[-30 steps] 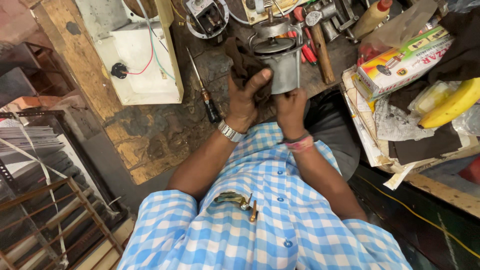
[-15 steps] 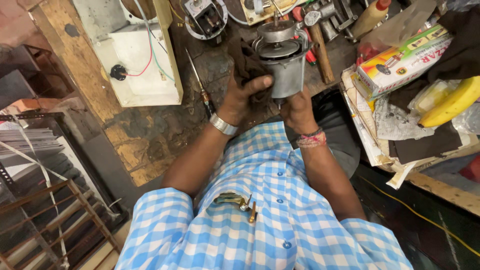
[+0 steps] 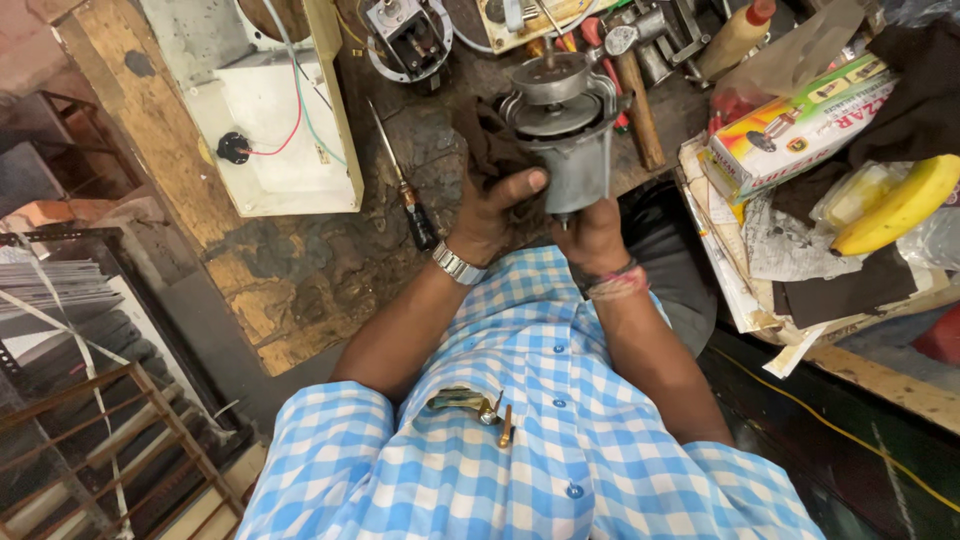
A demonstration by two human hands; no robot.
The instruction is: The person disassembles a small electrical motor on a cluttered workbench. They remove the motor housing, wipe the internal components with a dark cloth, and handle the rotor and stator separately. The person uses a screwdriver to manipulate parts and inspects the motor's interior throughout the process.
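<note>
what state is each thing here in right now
motor: lifted off the bench, shaft end up, held in both hands
left hand: closed on the motor's side with a dark rag
right hand: cupped under the motor's base
screwdriver: lying flat on the bench, untouched
hammer: lying on the bench behind the motor
box: lying on its side, closed
</note>
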